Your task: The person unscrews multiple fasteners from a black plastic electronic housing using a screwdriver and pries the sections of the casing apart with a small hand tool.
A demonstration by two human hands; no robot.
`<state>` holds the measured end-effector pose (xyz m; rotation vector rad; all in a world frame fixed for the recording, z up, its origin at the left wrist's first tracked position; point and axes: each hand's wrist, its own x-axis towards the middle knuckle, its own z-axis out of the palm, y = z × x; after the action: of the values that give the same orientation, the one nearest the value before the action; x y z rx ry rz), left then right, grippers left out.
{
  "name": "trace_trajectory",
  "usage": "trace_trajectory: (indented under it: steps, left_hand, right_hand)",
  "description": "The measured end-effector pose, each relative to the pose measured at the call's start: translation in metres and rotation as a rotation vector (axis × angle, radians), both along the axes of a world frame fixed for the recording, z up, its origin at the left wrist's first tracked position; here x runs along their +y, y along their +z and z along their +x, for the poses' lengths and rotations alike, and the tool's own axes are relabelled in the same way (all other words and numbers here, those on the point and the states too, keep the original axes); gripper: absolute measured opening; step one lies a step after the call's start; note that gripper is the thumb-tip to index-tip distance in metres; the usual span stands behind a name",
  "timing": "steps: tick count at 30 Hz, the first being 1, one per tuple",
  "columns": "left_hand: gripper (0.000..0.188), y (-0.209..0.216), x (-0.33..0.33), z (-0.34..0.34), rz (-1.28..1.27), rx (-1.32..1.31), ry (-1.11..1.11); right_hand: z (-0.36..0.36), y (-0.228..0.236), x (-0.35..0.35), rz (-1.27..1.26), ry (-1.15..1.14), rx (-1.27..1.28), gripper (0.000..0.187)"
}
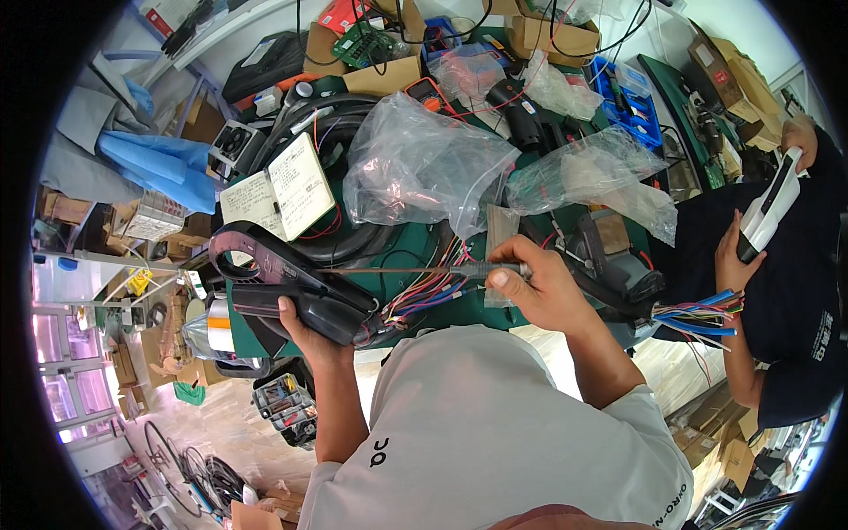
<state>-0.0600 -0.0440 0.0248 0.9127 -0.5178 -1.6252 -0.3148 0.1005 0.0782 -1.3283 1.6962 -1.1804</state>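
Observation:
My left hand (311, 340) is closed round the near side of a black plastic handle housing (296, 278), which has a looped grip at its far left end. A bundle of coloured wires (428, 296) lies at the housing's right end; whether they join inside is hidden. In my right hand (534, 287) is a long screwdriver (468, 269), its grip between thumb and fingers. Its thin shaft points left across the housing, and I cannot tell whether the tip touches a screw.
An open notebook (296, 190) lies beyond the housing, beside thick black cables. Clear plastic bags (424, 163) cover the bench's middle, near a blue tool tray (627, 106). At right, a co-worker holds a white-and-black handheld device (770, 208); another wire bundle (698, 316) hangs close by.

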Motion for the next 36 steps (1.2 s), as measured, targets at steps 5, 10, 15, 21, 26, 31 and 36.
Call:
trace_trajectory:
  steps: [5, 10, 15, 21, 26, 31, 36]
  left_hand:
    - [0.062, -0.0003, -0.0007, 0.0, -0.01, 0.004, -0.004]
    - [0.062, -0.0004, -0.0008, -0.0001, -0.002, 0.009, -0.013]
    - [0.061, -0.0024, -0.0016, 0.0009, -0.005, 0.002, -0.004]
    - [0.058, -0.0014, -0.0026, -0.0002, -0.023, 0.019, -0.011]
    - [0.058, -0.001, -0.003, -0.0009, -0.025, 0.02, -0.015]
    - [0.058, -0.0014, -0.0032, -0.0017, -0.029, 0.017, -0.022]
    - [0.056, -0.0029, -0.0039, -0.0031, -0.023, -0.002, -0.004]
  right_hand:
    - [0.0008, -0.0002, -0.0009, -0.021, -0.002, 0.016, 0.041]
    - [-0.0005, -0.0016, -0.0003, 0.006, -0.001, 0.023, 0.041]
    - [0.0004, -0.0003, -0.0005, 0.007, -0.005, 0.014, 0.04]
    - [0.0009, -0.0005, -0.0013, -0.023, -0.007, 0.023, 0.042]
    - [0.0004, 0.0007, -0.0013, -0.029, -0.005, 0.033, 0.043]
    - [0.0004, 0.0004, -0.0011, -0.047, -0.006, 0.036, 0.042]
    - [0.0004, 0.0047, 0.0005, -0.026, -0.007, 0.029, 0.033]
